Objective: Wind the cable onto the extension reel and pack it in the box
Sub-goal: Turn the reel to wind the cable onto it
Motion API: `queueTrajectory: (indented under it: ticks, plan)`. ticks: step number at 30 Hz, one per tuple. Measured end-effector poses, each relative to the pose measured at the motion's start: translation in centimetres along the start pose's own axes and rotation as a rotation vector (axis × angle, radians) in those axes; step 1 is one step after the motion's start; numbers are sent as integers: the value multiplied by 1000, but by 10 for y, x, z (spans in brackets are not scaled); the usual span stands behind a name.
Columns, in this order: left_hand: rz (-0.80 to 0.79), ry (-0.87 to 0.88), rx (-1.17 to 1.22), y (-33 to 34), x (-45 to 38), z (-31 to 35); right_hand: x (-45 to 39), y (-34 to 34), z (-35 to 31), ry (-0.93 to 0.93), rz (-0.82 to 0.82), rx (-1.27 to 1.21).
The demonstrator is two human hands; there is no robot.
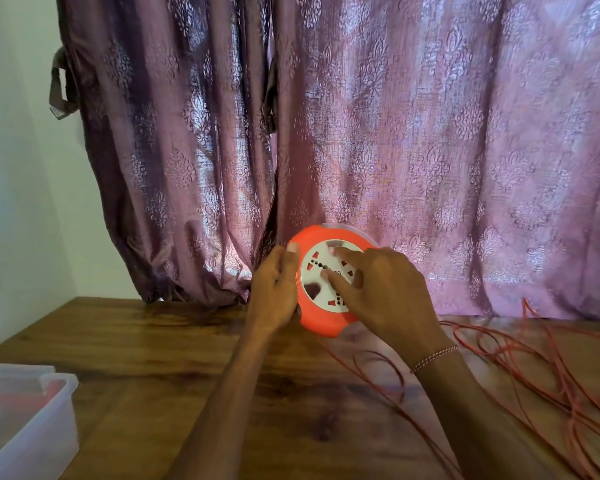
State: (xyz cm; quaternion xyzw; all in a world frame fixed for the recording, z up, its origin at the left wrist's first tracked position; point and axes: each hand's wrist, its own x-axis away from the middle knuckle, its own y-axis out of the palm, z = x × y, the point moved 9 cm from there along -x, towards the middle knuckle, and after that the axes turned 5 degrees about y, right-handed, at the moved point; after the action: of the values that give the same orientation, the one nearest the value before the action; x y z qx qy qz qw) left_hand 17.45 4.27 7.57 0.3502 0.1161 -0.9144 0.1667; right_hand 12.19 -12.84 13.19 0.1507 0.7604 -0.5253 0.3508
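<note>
A round orange extension reel (317, 322) with a white socket face is held tilted above the wooden table (174, 368). My left hand (276, 292) grips its left rim. My right hand (385, 289) lies on the white face, fingers spread and pressing on it. A long thin red cable (520, 368) runs from under the reel and lies in loose loops over the right side of the table. A translucent plastic box (25, 420) stands at the lower left, with something reddish inside.
Purple patterned curtains (395, 150) hang right behind the table and touch its far edge. A white wall (14, 168) is at the left. The cable loops reach the right and lower right of the view.
</note>
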Motion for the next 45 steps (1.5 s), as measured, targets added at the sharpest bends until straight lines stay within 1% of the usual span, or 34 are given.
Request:
queueTrajectory:
  ticks: [2, 3, 5, 7, 8, 10, 13, 19, 24, 27, 30, 33, 35, 38, 42, 45]
  plan:
    - [-1, 4, 3, 0, 0, 0, 0, -9, -6, -67, 35, -43]
    - [-5, 6, 3, 0, 0, 1, 0, -9, -9, -119, 19, -62]
    - [-7, 13, 1, 0, 0, 1, 3, -2, -13, -215, -104, -78]
    - [-6, 23, -5, 0, 1, 1, 7, 8, -15, -252, -251, -57]
    - [-8, 25, -4, 0, 2, 1, 8, 12, -16, -246, -299, -37]
    - [-12, 24, 1, 1, 2, 2, 10, 15, -17, -238, -333, 1]
    - [-6, 16, 23, 2, 2, 6, 9, 10, -22, -253, -316, 54]
    - [1, 14, 31, 1, 1, 9, 11, 5, -21, -267, -212, 147]
    - [18, 23, 23, -1, 2, 10, 8, 0, -10, -122, -69, 162]
    - [30, 0, 50, -2, 1, 8, 5, 0, -2, -13, -30, 79]
    - [26, -9, 54, -2, 1, 8, 5, -1, -4, -4, 3, 46]
    - [16, -12, 47, -2, 2, 7, 5, -3, -10, -65, 5, 17]
    - [12, -9, 44, 0, 2, 6, 5, -7, -14, -165, 10, -33]
    - [15, -10, 43, 0, 1, 6, 6, -3, -18, -281, -87, -55]
    - [22, -25, 11, -3, 0, 0, 8, 10, -25, -276, -221, 81]
    - [22, -9, -5, -2, 1, 2, 9, 12, -24, -267, -240, 118]
